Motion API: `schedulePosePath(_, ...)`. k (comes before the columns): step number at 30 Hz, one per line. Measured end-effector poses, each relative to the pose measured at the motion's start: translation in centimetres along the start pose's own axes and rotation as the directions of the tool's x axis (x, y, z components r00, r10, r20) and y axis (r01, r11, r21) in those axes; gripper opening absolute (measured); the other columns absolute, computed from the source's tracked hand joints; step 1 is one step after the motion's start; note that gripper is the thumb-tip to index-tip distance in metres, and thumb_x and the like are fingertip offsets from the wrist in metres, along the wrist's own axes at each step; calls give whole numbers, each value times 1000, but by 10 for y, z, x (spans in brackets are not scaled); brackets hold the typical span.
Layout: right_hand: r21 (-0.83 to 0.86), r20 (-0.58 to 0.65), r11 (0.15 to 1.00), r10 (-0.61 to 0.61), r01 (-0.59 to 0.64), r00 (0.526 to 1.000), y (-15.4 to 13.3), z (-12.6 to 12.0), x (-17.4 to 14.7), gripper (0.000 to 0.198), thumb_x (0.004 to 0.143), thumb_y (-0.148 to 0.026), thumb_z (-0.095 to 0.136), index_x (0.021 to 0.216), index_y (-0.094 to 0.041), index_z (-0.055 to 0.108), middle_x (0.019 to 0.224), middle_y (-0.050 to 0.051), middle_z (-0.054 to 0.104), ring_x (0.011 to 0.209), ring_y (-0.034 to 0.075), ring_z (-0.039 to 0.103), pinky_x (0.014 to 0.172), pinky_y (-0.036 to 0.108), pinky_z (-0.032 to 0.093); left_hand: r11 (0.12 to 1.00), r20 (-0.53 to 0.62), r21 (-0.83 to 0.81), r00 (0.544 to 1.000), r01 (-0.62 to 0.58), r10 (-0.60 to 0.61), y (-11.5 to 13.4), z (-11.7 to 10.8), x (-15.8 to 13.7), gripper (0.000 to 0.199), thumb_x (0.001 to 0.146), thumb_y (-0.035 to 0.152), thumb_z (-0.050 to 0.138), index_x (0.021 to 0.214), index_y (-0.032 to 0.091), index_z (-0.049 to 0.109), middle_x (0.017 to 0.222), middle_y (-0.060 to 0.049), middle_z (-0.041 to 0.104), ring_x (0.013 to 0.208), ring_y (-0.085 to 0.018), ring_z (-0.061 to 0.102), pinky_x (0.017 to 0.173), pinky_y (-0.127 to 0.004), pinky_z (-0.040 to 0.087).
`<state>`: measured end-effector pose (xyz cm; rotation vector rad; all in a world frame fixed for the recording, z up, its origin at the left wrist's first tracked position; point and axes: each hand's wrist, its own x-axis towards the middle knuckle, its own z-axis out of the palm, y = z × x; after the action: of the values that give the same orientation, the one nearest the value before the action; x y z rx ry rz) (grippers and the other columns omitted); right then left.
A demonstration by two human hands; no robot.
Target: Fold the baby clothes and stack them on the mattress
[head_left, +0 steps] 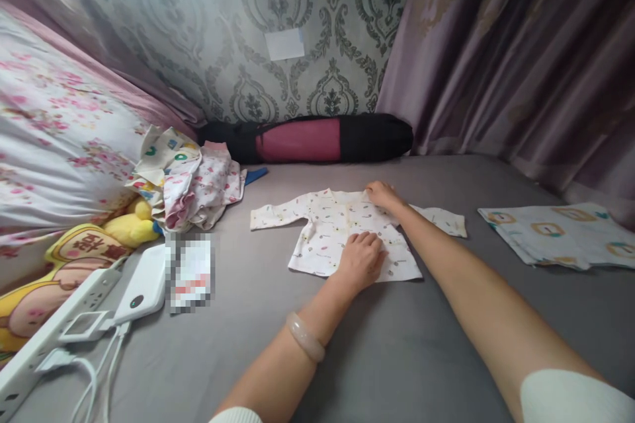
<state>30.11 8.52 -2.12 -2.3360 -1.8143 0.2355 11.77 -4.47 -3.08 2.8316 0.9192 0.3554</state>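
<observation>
A small white baby shirt (322, 238) with a scattered print and long sleeves lies spread on the grey sheet, collar toward the wall. Over the middle of its front is my left hand (362, 256), fingers curled down onto the fabric; their tips are mostly hidden. Farther up, at the shoulder beside the collar, my right hand (385, 195) has its fingers closed on the cloth edge. My right forearm crosses over part of one sleeve.
Folded patterned cloth (560, 232) lies at the right. Heaped baby clothes (198, 178), a yellow plush toy (129, 226), a power bank (143, 281), a power strip (74, 317) and cables fill the left. A long black-and-pink bag (302, 139) lies along the wall.
</observation>
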Motion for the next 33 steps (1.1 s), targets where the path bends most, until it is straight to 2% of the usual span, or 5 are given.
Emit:
schedulePosePath(6, 4, 0, 1000, 20, -20, 1000, 5, -2, 8, 26, 90, -25, 49, 103, -19, 71, 108, 14, 70, 106, 28, 61, 93, 41, 40, 981, -13, 63, 983, 182, -182, -9, 17, -1, 60, 97, 49, 26, 143, 11, 36, 153, -19, 32, 143, -34, 24, 113, -55, 24)
schedulePosePath(16, 6, -68, 995, 104, -104, 992, -3, 6, 6, 29, 89, -21, 47, 107, -16, 70, 118, 16, 64, 115, 30, 54, 95, 43, 38, 981, -12, 62, 983, 183, -183, -8, 25, -1, 63, 98, 49, 18, 145, 11, 33, 153, -19, 32, 143, -34, 24, 113, -57, 23)
schedulePosePath(21, -7, -93, 998, -60, 60, 994, -32, 5, 12, 34, 93, -23, 42, 117, -19, 66, 124, 14, 61, 119, 30, 51, 97, 44, 36, 975, -23, 20, 975, 220, -220, -8, 15, 1, 63, 97, 51, 25, 142, 10, 38, 151, -18, 35, 142, -33, 26, 114, -54, 24)
schedulePosePath(25, 25, 2, 979, -204, 204, 979, -71, 12, 17, 36, 96, -28, 39, 121, -25, 65, 129, 9, 60, 119, 27, 51, 95, 39, 38, 956, -93, 26, 953, 292, -289, -14, 13, 0, 62, 97, 50, 23, 142, 10, 39, 154, -18, 30, 145, -33, 19, 116, -56, 20)
schedulePosePath(33, -23, 14, 975, -220, 220, 975, -98, 22, 22, 27, 93, -26, 47, 108, -22, 69, 119, 9, 63, 114, 25, 52, 94, 36, 36, 919, 9, 8, 919, 394, -394, -23, 15, -3, 66, 96, 55, 20, 147, 15, 33, 155, -18, 29, 143, -38, 21, 112, -64, 18)
